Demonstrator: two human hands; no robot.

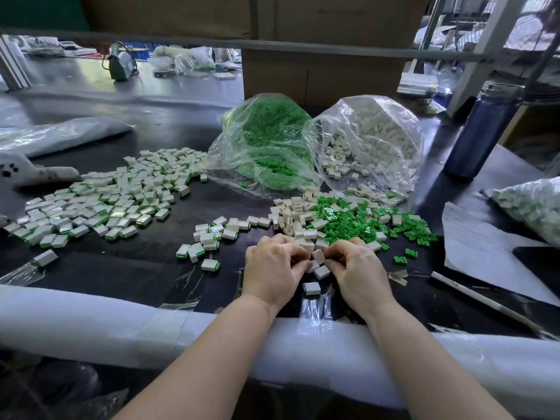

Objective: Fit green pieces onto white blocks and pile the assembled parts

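Note:
My left hand point(274, 265) and my right hand point(354, 268) meet near the table's front, fingers curled around a small cluster of white blocks point(318, 256). What else the fingers hide I cannot tell. One assembled part point(311, 288) lies just below the hands. Loose white blocks point(295, 218) and green pieces point(363, 224) are heaped right behind the hands. A wide pile of assembled parts point(106, 201) spreads over the left of the table. Two open clear bags hold green pieces point(266, 140) and white blocks point(375, 137).
A dark blue bottle point(481, 131) stands at the right. A cardboard box point(321, 74) rises behind the bags. White paper point(485, 253) and a bag of parts point(533, 207) lie at the right. A padded white edge point(121, 322) runs along the table front.

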